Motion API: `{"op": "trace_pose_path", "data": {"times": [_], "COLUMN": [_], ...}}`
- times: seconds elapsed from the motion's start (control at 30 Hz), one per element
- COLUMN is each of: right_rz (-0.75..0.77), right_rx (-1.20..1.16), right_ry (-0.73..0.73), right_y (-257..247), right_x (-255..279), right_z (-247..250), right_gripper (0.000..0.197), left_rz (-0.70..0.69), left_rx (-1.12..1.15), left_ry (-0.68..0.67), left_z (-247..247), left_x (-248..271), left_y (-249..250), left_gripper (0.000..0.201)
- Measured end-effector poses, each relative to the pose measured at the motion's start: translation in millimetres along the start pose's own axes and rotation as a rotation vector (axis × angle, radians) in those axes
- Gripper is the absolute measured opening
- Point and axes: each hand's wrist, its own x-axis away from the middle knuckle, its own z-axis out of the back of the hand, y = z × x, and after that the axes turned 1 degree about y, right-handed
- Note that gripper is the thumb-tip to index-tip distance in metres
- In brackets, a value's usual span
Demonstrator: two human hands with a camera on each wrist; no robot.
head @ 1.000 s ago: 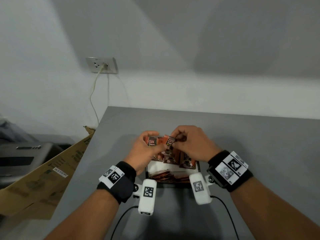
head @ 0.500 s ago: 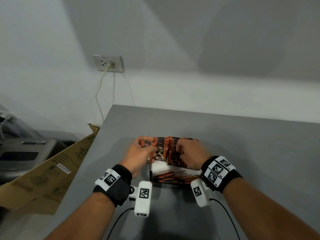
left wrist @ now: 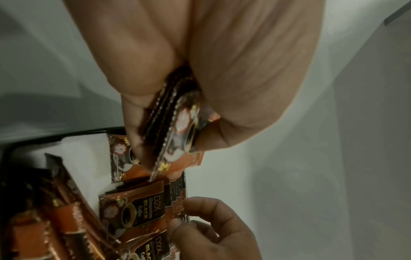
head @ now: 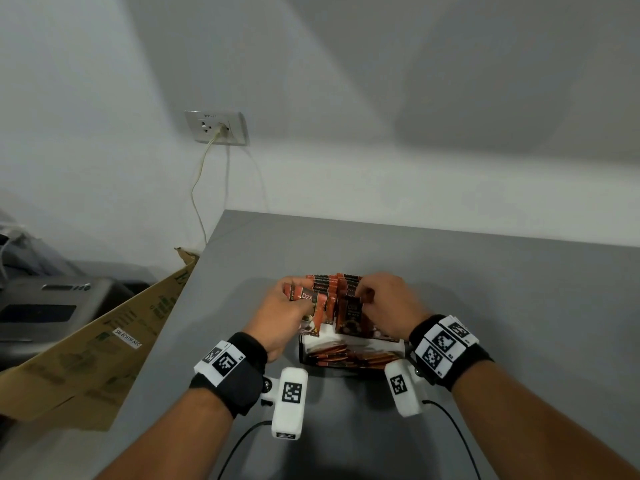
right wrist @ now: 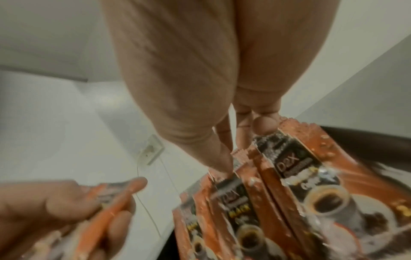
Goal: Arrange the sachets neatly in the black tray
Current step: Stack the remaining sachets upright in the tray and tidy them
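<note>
A black tray [head: 302, 351] stands on the grey table [head: 502, 306] in front of me. Orange-and-black coffee sachets [head: 330, 287] stand upright in a row at its far side, behind a white insert [head: 360, 342]. More sachets [head: 346, 356] lie flat in the near part. My left hand [head: 294, 306] grips a few sachets [left wrist: 175, 126] at the row's left end, tilted. My right hand [head: 367, 299] pinches the tops of the standing sachets [right wrist: 278, 168], thumb in front and fingers [right wrist: 263, 124] behind. The tray's far wall is hidden by the hands.
A flattened cardboard box [head: 86, 358] leans off the table's left edge, with a grey machine [head: 45, 306] behind it. A wall socket [head: 216, 128] with a hanging cable is at the back left. Bare table stretches to the right and far side.
Both hands have dropped from above the tray down onto the upright row. The left hand's bundle now leans at the row's left end; the right hand has shifted to the row's tops.
</note>
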Motion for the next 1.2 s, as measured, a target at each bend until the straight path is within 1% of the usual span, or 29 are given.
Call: {"op": "trace_pose_path", "data": {"times": [0.1,0.17,0.23,0.3,0.33,0.4,0.43,0.5,0.6,0.7,0.9,1.07,1.2], "right_rz": [0.011,0.032,0.063,0.067,0.051,0.019,0.016,0.034,0.067,0.077,0.09,0.114,0.105], "right_rx": [-0.184,-0.333,-0.366,-0.33,-0.315,-0.274,-0.237,-0.147,-0.026,0.05,0.104,0.125,0.1], "right_ry": [0.039,0.008,-0.023,0.007,0.034,0.058,0.043,-0.019,-0.11,-0.143,-0.118,-0.092,-0.077], "right_y": [-12.8,-28.2,-40.1,-44.6,-44.9,-43.5,-43.9,-46.3,-52.4,-56.9,-61.3,-58.6,-52.6], "right_x": [5.3,7.4,7.0,2.4,-0.4,-5.1,-6.4,-8.4,-12.9,-17.7,-20.7,-24.0,-23.6], "right_z": [14.7,21.2,24.1,26.2,27.6,25.9,23.3,13.8,-1.8,-12.6,-18.6,-21.5,-23.2], "right_gripper": [0.013,0.014,0.015,0.015,0.015,0.014,0.015,0.02,0.026,0.027,0.029,0.032,0.03], "left_rz": [-0.066,-0.108,-0.14,-0.151,-0.147,-0.11,-0.085,-0.04,-0.009,-0.004,0.004,0.013,-0.011], "left_rx": [0.015,0.009,-0.011,-0.037,-0.048,-0.032,-0.003,0.056,0.068,0.047,0.04,0.099,0.081], "left_ry": [-0.034,-0.068,-0.09,-0.052,0.006,0.162,0.223,0.274,0.273,0.256,0.242,0.211,0.187], "left_z": [-5.5,-10.6,-13.7,-12.9,-9.7,0.4,6.5,15.4,19.7,20.6,21.6,17.0,15.6], "left_x": [2.0,1.7,2.4,3.9,4.3,2.0,0.3,-1.7,-0.4,1.1,1.6,1.7,-0.5], "left_y": [1.6,4.7,8.3,12.9,14.0,12.2,10.4,6.9,3.1,0.7,-1.0,1.9,-2.1], "left_gripper": [0.047,0.051,0.053,0.05,0.047,0.037,0.033,0.029,0.032,0.033,0.032,0.037,0.033]}}
